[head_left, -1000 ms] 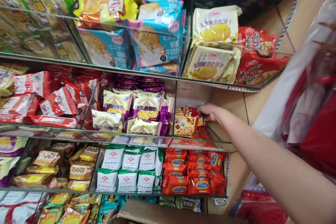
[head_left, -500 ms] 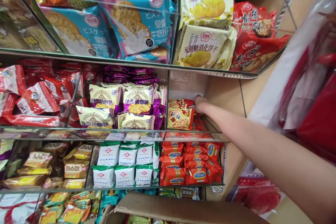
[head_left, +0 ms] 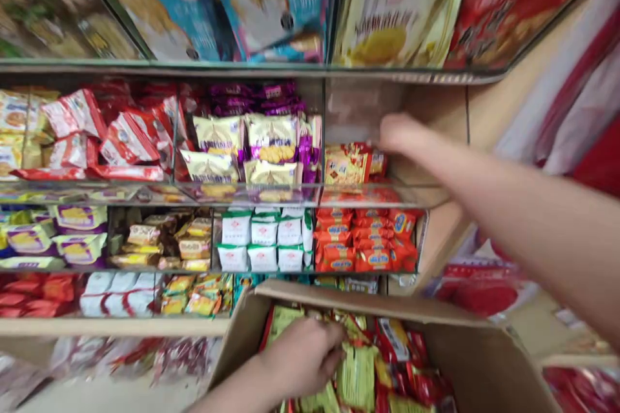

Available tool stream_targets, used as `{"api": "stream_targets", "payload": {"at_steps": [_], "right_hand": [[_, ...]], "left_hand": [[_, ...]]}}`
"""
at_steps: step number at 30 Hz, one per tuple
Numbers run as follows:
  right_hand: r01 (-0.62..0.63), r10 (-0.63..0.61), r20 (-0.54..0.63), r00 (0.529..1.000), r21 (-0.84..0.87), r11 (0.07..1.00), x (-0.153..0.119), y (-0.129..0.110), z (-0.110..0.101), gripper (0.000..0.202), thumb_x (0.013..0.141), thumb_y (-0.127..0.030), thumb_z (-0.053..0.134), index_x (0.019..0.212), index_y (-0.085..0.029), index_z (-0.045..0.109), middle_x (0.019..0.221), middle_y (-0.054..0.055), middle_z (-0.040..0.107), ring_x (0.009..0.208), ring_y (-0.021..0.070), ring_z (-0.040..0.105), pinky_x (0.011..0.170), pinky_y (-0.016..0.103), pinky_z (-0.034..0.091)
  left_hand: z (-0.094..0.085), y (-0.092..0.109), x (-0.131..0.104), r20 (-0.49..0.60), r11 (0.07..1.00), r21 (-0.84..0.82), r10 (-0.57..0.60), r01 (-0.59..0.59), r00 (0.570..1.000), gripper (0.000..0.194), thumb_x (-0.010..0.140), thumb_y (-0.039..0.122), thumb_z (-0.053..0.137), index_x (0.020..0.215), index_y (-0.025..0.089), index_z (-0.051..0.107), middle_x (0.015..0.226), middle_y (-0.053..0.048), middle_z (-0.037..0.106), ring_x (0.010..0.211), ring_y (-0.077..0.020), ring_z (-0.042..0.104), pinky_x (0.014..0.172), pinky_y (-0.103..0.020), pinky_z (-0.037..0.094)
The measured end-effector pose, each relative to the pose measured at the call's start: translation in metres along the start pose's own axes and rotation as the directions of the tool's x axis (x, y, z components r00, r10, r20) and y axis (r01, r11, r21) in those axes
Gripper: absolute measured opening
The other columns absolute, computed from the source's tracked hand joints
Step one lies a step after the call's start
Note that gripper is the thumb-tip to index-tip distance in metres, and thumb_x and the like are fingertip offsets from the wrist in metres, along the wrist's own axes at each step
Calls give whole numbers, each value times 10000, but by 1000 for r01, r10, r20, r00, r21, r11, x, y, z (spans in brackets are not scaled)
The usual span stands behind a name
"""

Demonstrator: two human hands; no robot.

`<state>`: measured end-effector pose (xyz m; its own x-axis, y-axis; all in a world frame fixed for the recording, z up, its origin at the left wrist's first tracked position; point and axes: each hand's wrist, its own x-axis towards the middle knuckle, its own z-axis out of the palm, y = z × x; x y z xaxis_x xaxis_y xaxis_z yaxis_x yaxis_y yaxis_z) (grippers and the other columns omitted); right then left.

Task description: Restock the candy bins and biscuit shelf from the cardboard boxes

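Note:
My right hand (head_left: 398, 131) reaches into the shelf compartment at centre right, just above and beside the red-and-yellow biscuit packets (head_left: 345, 164). Its fingers are blurred and turned away, so their grip does not show. Down in the open cardboard box (head_left: 489, 352), my left hand (head_left: 310, 352) lies among loose snack packets. The left fingers are curled in; whatever is between them is hidden. Yellow-green packets (head_left: 358, 377) and red packets (head_left: 393, 339) fill the box around this hand.
Glass shelf edges (head_left: 261, 195) and dividers run in front of and between the packets. Left of the right hand's compartment stand cream-and-purple biscuit packets (head_left: 271, 135). Orange-red packets (head_left: 336, 242) lie one shelf below. Large cream biscuit bags (head_left: 387, 19) sit above.
The view has tilted down and shows more of the box. My left hand has come into view inside it. My right hand has drawn up slightly from the red-and-yellow packets.

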<state>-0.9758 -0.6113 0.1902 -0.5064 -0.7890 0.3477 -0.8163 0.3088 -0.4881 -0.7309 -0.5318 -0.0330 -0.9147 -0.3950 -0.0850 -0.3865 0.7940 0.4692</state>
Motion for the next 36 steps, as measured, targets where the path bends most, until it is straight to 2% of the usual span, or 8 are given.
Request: {"api": "stream_targets", "payload": {"at_steps": [3, 7, 9, 12, 15, 19, 31, 36], "right_hand": [[206, -235, -112, 966, -222, 953, -53, 1, -28, 300, 705, -290, 562, 945, -111, 560, 1043, 77, 545, 1172, 357, 356, 914, 460, 250], [492, -578, -83, 812, -436, 753, -167, 40, -27, 312, 803, -374, 321, 747, -197, 571, 630, 21, 564, 714, 174, 590, 663, 314, 395], [586, -552, 225, 803, -128, 800, -220, 74, 2, 235, 809, -371, 378, 696, -273, 560, 627, -20, 594, 560, 127, 548, 530, 250, 412], [300, -191, 704, 684, -33, 953, -263, 128, 66, 197, 821, -281, 404, 763, -260, 591, 750, 0, 638, 762, 160, 586, 694, 277, 450], [207, -24, 715, 699, -170, 964, -269, 164, 122, 307, 730, -233, 545, 1013, -116, 542, 1030, 154, 584, 961, 254, 553, 789, 348, 434], [182, 55, 704, 708, -257, 949, -265, 184, 153, 502, 677, -267, 630, 1115, -95, 454, 1108, 152, 527, 961, 249, 548, 788, 379, 445], [206, 86, 591, 802, -408, 889, -270, 182, 163, 333, 775, -351, 548, 1030, -141, 513, 1040, 79, 560, 834, 178, 571, 708, 366, 482], [217, 6, 498, 867, -390, 895, -273, 159, 141, 241, 865, -250, 375, 906, -122, 575, 910, 103, 631, 826, 213, 599, 752, 400, 453]], "left_hand": [[8, -1, 1, 41, 991, 121, 54, -59, 998, 162, 819, 245, 422, 834, 179, 569, 796, -67, 623, 768, -208, 588, 657, -278, 439], [13, -2, 3, 104, 982, 121, 133, -145, 986, 186, 838, 249, 397, 858, 167, 563, 824, -67, 618, 793, -189, 581, 695, -256, 432], [14, -1, 3, 139, 981, 127, 129, -147, 982, 190, 841, 256, 392, 865, 174, 562, 816, -59, 615, 760, -177, 581, 661, -244, 427], [14, 3, 4, 172, 979, 168, 87, -116, 981, 178, 831, 275, 410, 860, 184, 560, 797, -53, 612, 726, -183, 577, 612, -245, 412], [14, 7, 6, 187, 981, 174, 54, -88, 981, 174, 822, 285, 425, 862, 184, 562, 785, -53, 605, 709, -182, 570, 592, -243, 399], [17, 6, 7, 196, 988, 136, 50, -78, 979, 197, 824, 307, 428, 890, 187, 570, 799, -51, 603, 732, -179, 569, 617, -241, 399], [25, 5, 9, 147, 998, -29, 60, -56, 987, 309, 790, 312, 480, 1065, 189, 548, 965, -64, 612, 861, -192, 552, 764, -284, 401], [25, 6, 7, 120, 986, -164, 10, 10, 993, 308, 807, 327, 450, 1035, 154, 564, 970, -89, 611, 868, -200, 550, 777, -312, 408]]}}
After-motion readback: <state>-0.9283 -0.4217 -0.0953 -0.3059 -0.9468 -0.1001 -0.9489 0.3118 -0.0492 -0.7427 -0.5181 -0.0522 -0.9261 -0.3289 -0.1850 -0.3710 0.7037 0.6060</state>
